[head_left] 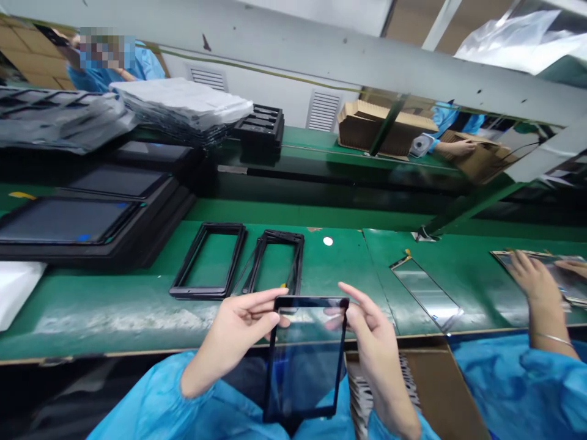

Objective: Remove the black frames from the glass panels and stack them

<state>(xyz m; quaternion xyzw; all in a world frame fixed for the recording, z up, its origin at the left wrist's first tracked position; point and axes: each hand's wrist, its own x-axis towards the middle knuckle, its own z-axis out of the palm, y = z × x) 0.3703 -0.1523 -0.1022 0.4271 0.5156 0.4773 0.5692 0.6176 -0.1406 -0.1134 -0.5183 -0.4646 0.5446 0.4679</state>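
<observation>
Starting at the left end of the green desk (pixel 114 311), a stack of black trays with dark screens (pixel 68 220) sits near the far edge. A white sheet (pixel 16 290) lies at the left end, close to the near edge. Next come two empty black frames (pixel 208 260), lying flat side by side in the middle of the desk.

Past the near edge, both hands hold up a thin glass panel (pixel 305 360) with a black border. It does not touch the desk. The left hand (pixel 238 333) is closed on its top left corner, thumb in front and fingers behind. The right hand (pixel 371 342) pinches the top right edge, with its pointing finger stretched out.

The panel looks light, stiff and very thin. I think it could crack or slip easily, and its shiny face would show finger marks. The black border at the edges looks like the safest place to hold it.

Further right, a shiny strip (pixel 426 293) lies on the desk. At the right end, another person's hand (pixel 534 278) rests on a panel there.
</observation>
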